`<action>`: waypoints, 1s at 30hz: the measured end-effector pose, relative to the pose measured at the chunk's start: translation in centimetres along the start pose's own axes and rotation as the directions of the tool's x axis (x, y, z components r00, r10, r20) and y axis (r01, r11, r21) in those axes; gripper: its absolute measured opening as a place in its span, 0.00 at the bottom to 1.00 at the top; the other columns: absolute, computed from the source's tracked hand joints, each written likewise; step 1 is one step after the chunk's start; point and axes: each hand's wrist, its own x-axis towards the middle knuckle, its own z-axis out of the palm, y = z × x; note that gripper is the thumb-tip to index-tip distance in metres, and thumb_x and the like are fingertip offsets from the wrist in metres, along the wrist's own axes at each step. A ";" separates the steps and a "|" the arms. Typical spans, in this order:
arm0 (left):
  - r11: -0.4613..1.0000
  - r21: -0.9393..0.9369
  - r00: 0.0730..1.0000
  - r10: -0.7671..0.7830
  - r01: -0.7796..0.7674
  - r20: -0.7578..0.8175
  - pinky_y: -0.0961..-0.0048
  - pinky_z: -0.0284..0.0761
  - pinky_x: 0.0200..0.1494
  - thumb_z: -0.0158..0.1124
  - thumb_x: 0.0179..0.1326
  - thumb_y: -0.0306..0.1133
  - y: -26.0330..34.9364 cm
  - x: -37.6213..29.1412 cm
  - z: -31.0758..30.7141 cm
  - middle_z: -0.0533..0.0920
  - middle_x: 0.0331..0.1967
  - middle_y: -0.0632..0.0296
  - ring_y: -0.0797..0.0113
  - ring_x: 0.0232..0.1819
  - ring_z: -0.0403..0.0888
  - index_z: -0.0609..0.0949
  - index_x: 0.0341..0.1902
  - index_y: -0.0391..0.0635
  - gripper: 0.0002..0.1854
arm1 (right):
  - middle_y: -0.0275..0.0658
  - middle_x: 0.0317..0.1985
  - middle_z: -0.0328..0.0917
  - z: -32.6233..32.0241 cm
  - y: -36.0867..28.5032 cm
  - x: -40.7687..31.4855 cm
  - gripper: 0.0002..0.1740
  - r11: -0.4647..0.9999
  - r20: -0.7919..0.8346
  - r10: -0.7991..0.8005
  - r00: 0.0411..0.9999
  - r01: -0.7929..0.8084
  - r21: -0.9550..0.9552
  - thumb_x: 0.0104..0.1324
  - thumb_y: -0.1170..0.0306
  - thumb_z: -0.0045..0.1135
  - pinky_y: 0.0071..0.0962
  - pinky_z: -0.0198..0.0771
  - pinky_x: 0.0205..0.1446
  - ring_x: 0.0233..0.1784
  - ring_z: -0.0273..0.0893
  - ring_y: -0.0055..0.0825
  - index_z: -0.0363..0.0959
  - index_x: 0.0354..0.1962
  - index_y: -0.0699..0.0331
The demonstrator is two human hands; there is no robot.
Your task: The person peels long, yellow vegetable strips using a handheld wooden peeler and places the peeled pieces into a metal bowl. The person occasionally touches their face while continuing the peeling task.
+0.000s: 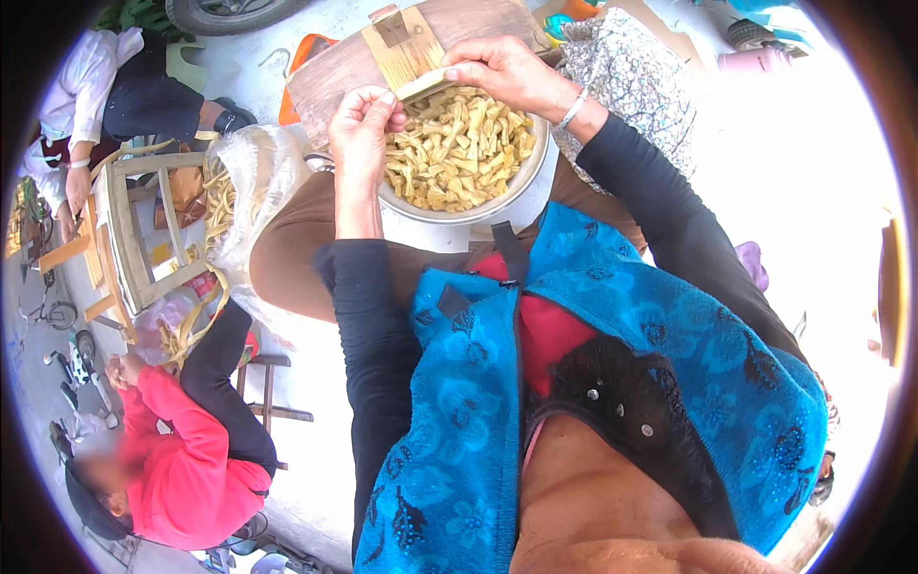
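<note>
A pale yellow-green strip (423, 85) is stretched between my two hands, above the near edge of a wooden board (331, 75). My left hand (367, 125) pinches its left end between thumb and fingers. The other end is held by my right hand (502, 72), thumb and forefinger together. Just below my hands, a round metal basin (527, 188) holds many short, yellowish knotted pieces (466, 154). A wooden block (405, 50) lies across the board, with a small upright piece at its far end.
At the left, a person in red (193, 459) sits by a wooden frame (136, 287) with long yellowish strips (219, 208) and a clear plastic bag (262, 179). Another person (93, 93) is beyond. A patterned cloth (631, 86) lies right of the basin; an orange basket (290, 107) is behind the board.
</note>
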 end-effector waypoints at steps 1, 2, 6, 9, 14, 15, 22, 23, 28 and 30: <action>1.000 0.005 1.000 -0.007 0.007 -0.019 0.80 0.76 0.33 0.62 0.67 0.26 -0.1 0.8 0.1 0.82 0.28 0.65 0.78 0.28 0.78 0.81 0.40 0.41 0.02 | 0.29 0.32 0.78 0.3 0.2 0.7 0.11 0.999 -0.007 0.033 0.999 -0.033 -0.003 0.71 0.68 0.58 0.20 0.70 0.45 0.39 0.72 0.13 0.78 0.44 0.67; 1.000 0.010 0.999 -0.015 0.015 -0.038 0.81 0.76 0.32 0.62 0.68 0.26 -0.2 1.5 0.1 0.82 0.28 0.65 0.78 0.28 0.78 0.82 0.41 0.41 0.03 | 0.29 0.33 0.78 0.7 1.2 1.5 0.10 1.000 -0.070 -0.024 0.997 0.025 0.016 0.71 0.68 0.57 0.20 0.70 0.45 0.39 0.72 0.14 0.78 0.44 0.67; 0.998 0.070 0.996 0.006 0.000 -0.086 0.82 0.74 0.30 0.62 0.67 0.26 -1.3 3.7 -0.4 0.82 0.27 0.67 0.79 0.26 0.77 0.83 0.41 0.41 0.04 | 0.29 0.33 0.78 1.2 1.9 3.3 0.09 1.000 -0.073 0.011 0.997 -0.010 0.019 0.71 0.68 0.56 0.20 0.69 0.45 0.40 0.72 0.14 0.78 0.42 0.65; 0.992 0.123 0.995 0.018 -0.005 -0.100 0.81 0.73 0.28 0.62 0.67 0.27 -1.8 4.8 -0.2 0.81 0.25 0.68 0.80 0.24 0.75 0.84 0.39 0.42 0.03 | 0.30 0.32 0.77 1.7 3.7 4.1 0.09 1.000 -0.109 0.000 0.994 -0.001 -0.011 0.71 0.68 0.56 0.21 0.70 0.45 0.39 0.72 0.15 0.78 0.42 0.64; 0.972 0.234 0.992 0.057 -0.029 -0.114 0.76 0.74 0.29 0.63 0.66 0.29 -3.0 6.5 -0.2 0.81 0.24 0.65 0.77 0.25 0.76 0.84 0.38 0.44 0.04 | 0.34 0.30 0.79 1.9 4.8 4.5 0.10 0.995 -0.143 0.018 0.990 -0.031 -0.093 0.70 0.64 0.57 0.26 0.72 0.46 0.37 0.75 0.20 0.78 0.42 0.62; 0.917 0.390 0.983 0.136 -0.077 -0.124 0.73 0.75 0.31 0.63 0.66 0.30 -3.2 6.7 -0.1 0.82 0.24 0.63 0.74 0.25 0.77 0.84 0.38 0.44 0.04 | 0.36 0.30 0.79 2.1 4.8 4.5 0.11 0.995 -0.148 0.007 0.989 -0.022 -0.097 0.69 0.63 0.57 0.27 0.72 0.46 0.37 0.76 0.22 0.79 0.42 0.62; 0.462 0.885 0.867 0.463 -0.059 -0.184 0.62 0.76 0.41 0.63 0.63 0.32 -4.3 6.3 -1.4 0.84 0.29 0.51 0.56 0.31 0.81 0.83 0.38 0.45 0.05 | 0.40 0.29 0.80 1.7 4.0 1.6 0.11 0.902 -0.194 0.200 0.960 -0.258 -0.345 0.70 0.59 0.56 0.35 0.74 0.38 0.32 0.78 0.33 0.78 0.41 0.57; 0.539 0.842 0.888 0.401 -0.033 -0.222 0.62 0.76 0.41 0.62 0.63 0.32 -3.9 5.1 -0.8 0.84 0.30 0.51 0.55 0.31 0.82 0.83 0.38 0.45 0.06 | 0.38 0.31 0.81 2.4 3.9 0.8 0.12 0.940 -0.171 0.341 0.925 -0.339 0.037 0.72 0.59 0.54 0.33 0.74 0.38 0.32 0.78 0.31 0.77 0.43 0.57; 0.853 0.516 0.964 0.193 -0.073 -0.182 0.66 0.76 0.40 0.62 0.67 0.33 -4.3 -0.4 1.3 0.85 0.30 0.54 0.62 0.31 0.82 0.84 0.40 0.42 0.08 | 0.35 0.51 0.78 4.1 3.3 -1.9 0.17 0.115 0.287 0.363 0.887 -0.348 0.930 0.78 0.58 0.45 0.25 0.75 0.43 0.43 0.76 0.21 0.70 0.55 0.58; 0.538 0.806 0.907 0.421 -0.246 -0.004 0.72 0.74 0.39 0.61 0.68 0.34 -5.1 -2.2 1.6 0.83 0.28 0.61 0.73 0.31 0.77 0.84 0.40 0.40 0.09 | 0.34 0.49 0.78 4.5 3.0 -2.9 0.17 0.075 0.291 0.334 0.896 -0.333 0.940 0.78 0.60 0.46 0.25 0.75 0.44 0.43 0.76 0.21 0.69 0.57 0.58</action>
